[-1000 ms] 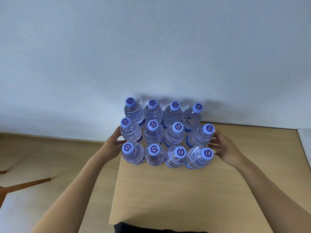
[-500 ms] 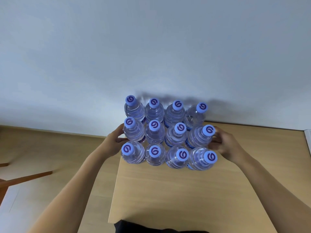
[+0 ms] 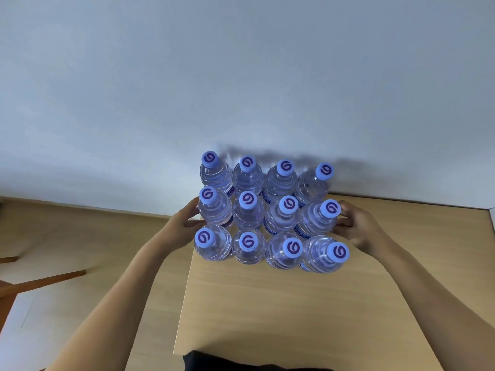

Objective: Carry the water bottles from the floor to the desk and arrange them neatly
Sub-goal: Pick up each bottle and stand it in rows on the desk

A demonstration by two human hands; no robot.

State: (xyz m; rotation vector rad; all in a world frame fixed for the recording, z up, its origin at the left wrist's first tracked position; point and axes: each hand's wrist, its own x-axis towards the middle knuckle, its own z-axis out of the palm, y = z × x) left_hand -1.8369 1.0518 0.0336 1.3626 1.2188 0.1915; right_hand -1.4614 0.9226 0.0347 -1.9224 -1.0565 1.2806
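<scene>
Head view, single frame.

Item 1: left arm. Bare forearm runs up from the lower left edge toward the block of bottles. Left hand [image 3: 183,226] sits at the left flank of the block, off the desk's left edge, thumb uppermost. Fingers bend around the leftmost bottle of the middle row [image 3: 214,210], thumb and fingertips touching its side; the far fingers are hidden behind the plastic.

Item 2: right arm. Bare forearm runs up from the lower right edge. Right hand [image 3: 360,228] sits at the right flank of the block, over the desk top. Fingers bend against the rightmost bottle of the middle row [image 3: 317,219], knuckles outward; fingertips are partly hidden by the bottle.

Item 3: water bottles [image 3: 267,212]. Twelve clear bottles with blue caps, each cap bearing a dark swirl mark. All upright on the desk, three rows of four, sides touching or just beside one another. The block occupies the desk's far left corner, back row close to the wall.

Item 4: desk [image 3: 308,311]. Light wood top, near portion bare.

Item 5: wall [image 3: 241,76]. Pale, plain, carrying the bottles' shadow.

Item 6: floor [image 3: 80,236]. Light wood tone, left of the desk.

Item 7: brown wooden bar [image 3: 42,282]. Lower left, above the floor; its nature cannot be told.
</scene>
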